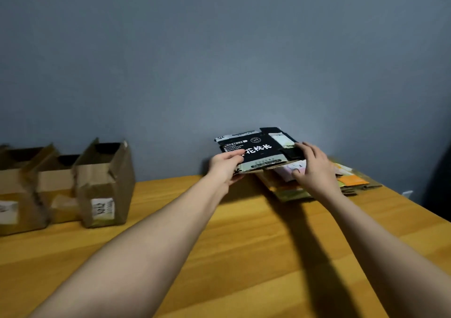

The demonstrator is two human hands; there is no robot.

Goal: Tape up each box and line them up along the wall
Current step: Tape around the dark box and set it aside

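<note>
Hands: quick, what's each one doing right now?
Left hand: grips the black flattened box.
Right hand: fingers curled on the same box's other end.

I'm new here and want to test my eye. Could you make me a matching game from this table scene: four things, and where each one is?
Things:
1. black printed box
2. brown boxes
3. stack of flat cartons
4. wooden table

Places:
A. under everything
B. standing at the left, tops open
C. held flat in left hand and right hand
D. lying at the right, near the wall

Pairs: 1-C, 2-B, 3-D, 4-A
</note>
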